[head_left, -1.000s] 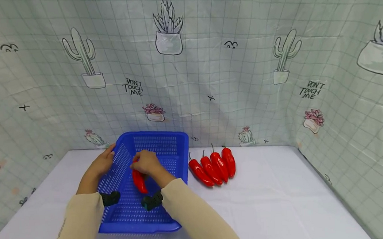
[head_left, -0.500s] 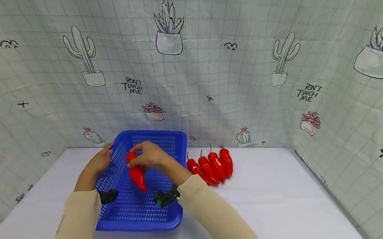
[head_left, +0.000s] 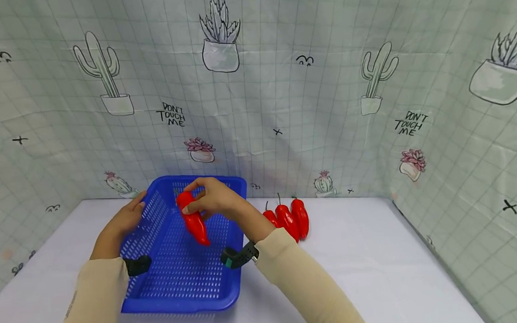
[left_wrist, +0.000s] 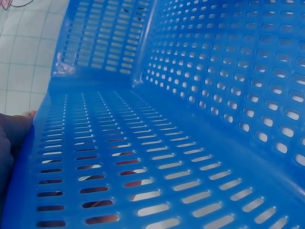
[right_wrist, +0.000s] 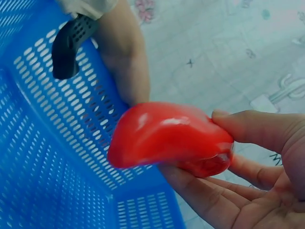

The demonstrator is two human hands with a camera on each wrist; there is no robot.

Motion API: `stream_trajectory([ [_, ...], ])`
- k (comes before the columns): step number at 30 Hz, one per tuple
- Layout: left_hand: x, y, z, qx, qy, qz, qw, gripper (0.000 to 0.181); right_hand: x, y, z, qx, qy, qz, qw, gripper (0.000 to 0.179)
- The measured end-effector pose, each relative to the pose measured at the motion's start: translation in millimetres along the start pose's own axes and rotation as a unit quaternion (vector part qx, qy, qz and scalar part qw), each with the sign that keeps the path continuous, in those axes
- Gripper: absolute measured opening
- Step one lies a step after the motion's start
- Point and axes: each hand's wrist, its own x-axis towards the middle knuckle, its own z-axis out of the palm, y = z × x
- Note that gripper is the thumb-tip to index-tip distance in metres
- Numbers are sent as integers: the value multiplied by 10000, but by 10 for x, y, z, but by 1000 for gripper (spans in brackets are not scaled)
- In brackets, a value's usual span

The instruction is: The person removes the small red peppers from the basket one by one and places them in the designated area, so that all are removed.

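A large red chili pepper (head_left: 196, 227) with a tapered tip hangs slanted over the blue perforated basket (head_left: 180, 306), pinched near its stem end by my right hand (head_left: 219, 196). In the right wrist view the thumb (right_wrist: 252, 125) lies on one side of the chili pepper (right_wrist: 164, 133), the fingers on the other. My left hand (head_left: 122, 223) grips the basket's left rim near the back. Only a bit of that hand (left_wrist: 15, 129) shows at the edge of the left wrist view, against the basket wall.
More red chili peppers (head_left: 300, 219) lie side by side on the white table (head_left: 358, 259), just right of the basket; my right forearm covers some of them. A grid-patterned cloth (head_left: 263, 92) printed with cacti hangs behind and along the sides.
My right hand has lifted the chili pepper from the basket's floor and moved it back and slightly right. The left hand keeps its place on the rim.
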Motion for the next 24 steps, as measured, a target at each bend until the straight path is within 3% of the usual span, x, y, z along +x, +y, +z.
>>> stream_trajectory([
  [13, -21, -20, -24, -204, -81, -52, 9997, 53, -161, 40, -137, 395, 308, -181, 9986, 49],
  [24, -34, 36, -9, -97, -36, -136, 9999, 53, -285, 190, -314, 406, 1107, -195, 9928, 52],
])
